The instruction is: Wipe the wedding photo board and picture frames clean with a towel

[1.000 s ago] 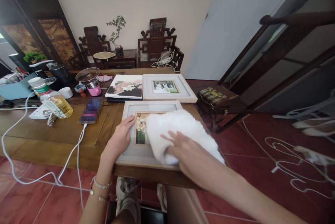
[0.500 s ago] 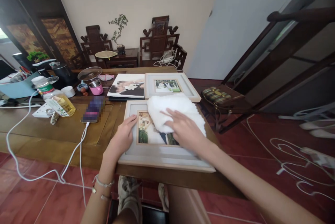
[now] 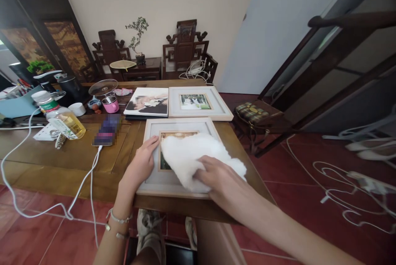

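Observation:
A pale wooden picture frame (image 3: 182, 125) with a photo under glass lies flat at the near edge of the wooden table (image 3: 62, 157). My left hand (image 3: 140, 165) lies on the frame's left side, fingers flat, holding it still. My right hand (image 3: 220, 180) presses a fluffy white cloth (image 3: 192, 155) onto the glass, fingers spread over the cloth's near edge. The cloth covers most of the photo.
Beyond lie a second framed photo (image 3: 199, 102) and a frameless photo print (image 3: 147, 102). To the left are a phone (image 3: 107, 130) on a white cable (image 3: 89, 182), an oil bottle (image 3: 63, 119), a pink cup (image 3: 110, 104) and a small fan (image 3: 103, 87). Carved chairs (image 3: 185, 52) stand behind.
My right hand swept the cloth from the frame's far right side back toward me and to the left over the photo. My left hand stayed on the frame's left edge.

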The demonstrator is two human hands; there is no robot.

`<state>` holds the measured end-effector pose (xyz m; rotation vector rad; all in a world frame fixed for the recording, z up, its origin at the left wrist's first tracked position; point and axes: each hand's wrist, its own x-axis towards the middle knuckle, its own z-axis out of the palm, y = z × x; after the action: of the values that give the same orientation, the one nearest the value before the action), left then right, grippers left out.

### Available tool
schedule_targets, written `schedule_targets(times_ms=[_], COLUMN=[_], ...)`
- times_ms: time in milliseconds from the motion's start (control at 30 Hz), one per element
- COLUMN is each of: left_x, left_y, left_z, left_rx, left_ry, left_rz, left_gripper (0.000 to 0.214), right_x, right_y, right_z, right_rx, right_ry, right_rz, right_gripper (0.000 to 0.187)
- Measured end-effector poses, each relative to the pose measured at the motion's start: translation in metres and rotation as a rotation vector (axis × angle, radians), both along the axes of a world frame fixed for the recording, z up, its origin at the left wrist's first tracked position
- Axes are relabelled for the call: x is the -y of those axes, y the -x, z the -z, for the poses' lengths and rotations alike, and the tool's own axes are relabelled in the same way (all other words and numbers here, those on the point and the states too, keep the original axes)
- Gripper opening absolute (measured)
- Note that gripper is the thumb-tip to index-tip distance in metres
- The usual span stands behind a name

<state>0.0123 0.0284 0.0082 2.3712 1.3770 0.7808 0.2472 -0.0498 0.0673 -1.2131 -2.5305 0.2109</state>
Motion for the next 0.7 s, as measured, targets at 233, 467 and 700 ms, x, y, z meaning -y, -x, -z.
schedule_targets(times_ms=[233,467,700], left_x=[0.000,-0.001,-0.001], left_y=[0.001,0.002,0.001], left_z=[0.001,0.001,0.000], left_rx=[0.024,0.026,0.002], left_ry=[-0.002,-0.003,-0.003], left_rz=[-0.012,-0.003,0.003], left_gripper=[0.059,0.059,0.060], right_x=[-0.026,-0.092,-0.034], right_y=[-0.030,-0.032,0.004], right_z=[-0.005,0.020,0.015], right_rx=[-0.104,0.228,0.375], right_ry=[-0.395,-0.309,-0.020], right_rz=[0.152,0.190,0.039], right_gripper=[0.033,0.033,0.034])
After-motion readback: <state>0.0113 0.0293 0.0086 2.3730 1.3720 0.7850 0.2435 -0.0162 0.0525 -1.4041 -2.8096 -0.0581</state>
